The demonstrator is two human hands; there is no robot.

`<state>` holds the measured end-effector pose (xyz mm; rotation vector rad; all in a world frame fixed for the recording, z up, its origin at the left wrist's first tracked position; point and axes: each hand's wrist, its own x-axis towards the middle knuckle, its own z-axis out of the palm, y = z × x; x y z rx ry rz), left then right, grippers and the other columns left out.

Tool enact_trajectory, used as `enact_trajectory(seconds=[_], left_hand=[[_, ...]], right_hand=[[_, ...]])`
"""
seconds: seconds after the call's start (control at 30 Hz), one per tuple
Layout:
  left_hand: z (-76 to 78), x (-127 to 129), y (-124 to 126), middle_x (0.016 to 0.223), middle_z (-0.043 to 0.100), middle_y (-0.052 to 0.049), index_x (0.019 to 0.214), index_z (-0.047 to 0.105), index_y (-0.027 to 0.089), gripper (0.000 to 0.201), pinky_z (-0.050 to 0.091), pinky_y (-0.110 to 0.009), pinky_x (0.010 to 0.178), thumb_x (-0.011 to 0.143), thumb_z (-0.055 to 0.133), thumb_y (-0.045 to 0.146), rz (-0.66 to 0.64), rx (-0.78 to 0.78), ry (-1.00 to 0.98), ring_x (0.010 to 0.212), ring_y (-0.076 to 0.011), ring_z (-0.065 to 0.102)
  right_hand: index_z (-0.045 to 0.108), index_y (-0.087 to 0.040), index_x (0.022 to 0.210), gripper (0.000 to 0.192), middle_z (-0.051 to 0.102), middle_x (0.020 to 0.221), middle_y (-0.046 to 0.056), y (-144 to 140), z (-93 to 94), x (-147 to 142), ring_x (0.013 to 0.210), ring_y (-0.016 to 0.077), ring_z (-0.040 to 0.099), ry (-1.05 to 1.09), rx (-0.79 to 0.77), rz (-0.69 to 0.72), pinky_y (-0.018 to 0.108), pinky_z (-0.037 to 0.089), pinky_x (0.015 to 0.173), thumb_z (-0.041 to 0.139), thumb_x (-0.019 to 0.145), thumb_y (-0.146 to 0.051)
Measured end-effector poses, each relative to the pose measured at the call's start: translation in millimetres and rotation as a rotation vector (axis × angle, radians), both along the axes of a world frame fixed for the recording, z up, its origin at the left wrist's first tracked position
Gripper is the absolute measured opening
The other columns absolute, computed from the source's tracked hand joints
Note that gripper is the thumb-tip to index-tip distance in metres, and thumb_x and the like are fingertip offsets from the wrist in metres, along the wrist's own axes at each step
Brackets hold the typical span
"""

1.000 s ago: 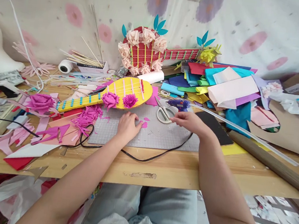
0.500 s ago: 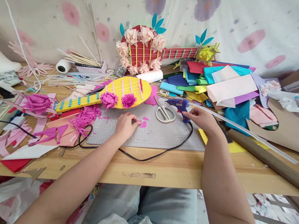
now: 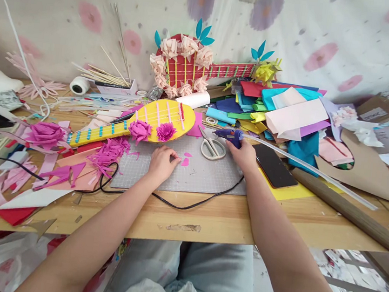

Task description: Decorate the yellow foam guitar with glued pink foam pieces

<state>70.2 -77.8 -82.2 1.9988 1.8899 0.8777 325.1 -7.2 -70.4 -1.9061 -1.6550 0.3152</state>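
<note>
Head view: right hand (image 3: 242, 154) wrapped around blue glue gun (image 3: 230, 134) beside scissors; left hand (image 3: 162, 163) loosely curled, fingertips beside loose pink petal scraps (image 3: 185, 161) on grey mat. Yellow foam guitar (image 3: 148, 123) carries two magenta flowers; petals unglued.

A craft workshop: coloured paper stacks (image 3: 283, 107), paper guitars (image 3: 141, 123) everywhere.

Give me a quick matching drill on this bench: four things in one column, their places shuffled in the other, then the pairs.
Things:
1. glue gun
2. scissors
3. phone
4. yellow guitar

Places:
A. lying beside the right forearm
B. in the right hand
C. on the mat, between the hands
D. beyond the left hand, two magenta flowers on it

Pairs: 1-B, 2-C, 3-A, 4-D
</note>
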Motion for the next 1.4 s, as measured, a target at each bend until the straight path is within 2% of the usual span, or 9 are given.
enact_trajectory(seconds=[0.17,0.27,0.37,0.47,0.57,0.67,0.9,1.17,1.4], left_hand=[[8.5,1,-5,0.078,0.064,-0.002,0.074,0.059,0.02,0.012,0.042,-0.03,0.076,0.078,0.058,0.031,-0.051,-0.003,-0.178,0.079,-0.017,0.058],[11.3,3,-8,0.073,0.064,0.001,0.074,0.056,0.021,0.012,0.042,-0.027,0.069,0.079,0.055,0.032,-0.068,-0.035,-0.357,0.072,-0.0146,0.06],[7.3,3,-6,0.069,0.064,0.002,0.079,0.053,0.021,0.012,0.043,-0.026,0.065,0.075,0.059,0.031,-0.072,-0.085,-0.537,0.065,-0.0135,0.061],[0.9,1,-2,0.069,0.063,0.002,0.089,0.051,0.021,0.025,0.043,-0.026,0.063,0.07,0.064,0.031,-0.026,-0.101,-0.633,0.063,-0.0138,0.061],[-1.7,0,1,0.068,0.063,0.002,0.094,0.05,0.021,0.031,0.043,-0.026,0.062,0.069,0.064,0.032,0.001,-0.103,-0.642,0.062,-0.0135,0.06],[0.1,0,1,0.066,0.063,0.003,0.095,0.05,0.021,0.032,0.042,-0.025,0.062,0.068,0.065,0.028,0.006,-0.103,-0.605,0.06,-0.0126,0.058],[0.5,-1,2,0.066,0.063,0.002,0.096,0.052,0.021,0.032,0.042,-0.024,0.06,0.067,0.065,0.026,0.005,-0.102,-0.564,0.06,-0.0127,0.057],[0.0,-2,3,0.067,0.06,0.0,0.074,0.059,0.019,0.011,0.043,-0.024,0.056,0.07,0.059,0.029,-0.019,-0.093,-0.532,0.059,-0.0116,0.054],[-8.5,-5,7,0.063,0.055,0.004,0.087,0.05,0.022,0.021,0.041,-0.022,0.052,0.069,0.06,0.026,-0.038,-0.102,-0.605,0.057,-0.0109,0.054]], right_hand=[[0.064,-0.011,0.092,0.045,0.066,0.09,0.016,-1,4.1,2,0.086,0.0285,0.061,0.044,0.043,-0.015,0.038,0.044,0.075,0.056,0.073,-0.051],[0.063,-0.013,0.089,0.047,0.065,0.077,0.01,-3,7.8,3,0.068,0.0211,0.059,0.227,0.076,0.018,0.033,0.045,0.063,0.057,0.069,-0.055],[0.062,-0.014,0.089,0.048,0.06,0.065,0.004,-10,15.9,1,0.052,0.0127,0.05,0.476,0.05,0.154,0.027,0.04,0.051,0.058,0.069,-0.058],[0.063,-0.014,0.081,0.044,0.053,0.055,0.0,-22,26.0,-6,0.048,0.0096,0.045,0.568,-0.088,0.365,0.023,0.035,0.045,0.059,0.068,-0.056],[0.063,-0.014,0.079,0.043,0.049,0.051,-0.002,-32,31.8,-18,0.047,0.0093,0.043,0.522,-0.254,0.511,0.023,0.033,0.044,0.064,0.065,-0.055],[0.062,-0.015,0.081,0.044,0.05,0.052,-0.003,-36,31.0,-27,0.048,0.0093,0.043,0.465,-0.317,0.557,0.023,0.034,0.045,0.068,0.061,-0.054],[0.061,-0.016,0.077,0.044,0.055,0.059,-0.001,-35,24.6,-32,0.049,0.0087,0.043,0.423,-0.321,0.593,0.023,0.034,0.046,0.066,0.063,-0.057],[0.059,-0.016,0.072,0.044,0.055,0.06,0.0,-32,18.9,-32,0.05,0.0084,0.042,0.448,-0.297,0.542,0.023,0.034,0.046,0.064,0.064,-0.059],[0.056,-0.016,0.072,0.044,0.053,0.059,0.0,-32,18.7,-32,0.049,0.0078,0.042,0.537,-0.284,0.556,0.021,0.033,0.044,0.063,0.066,-0.059]])
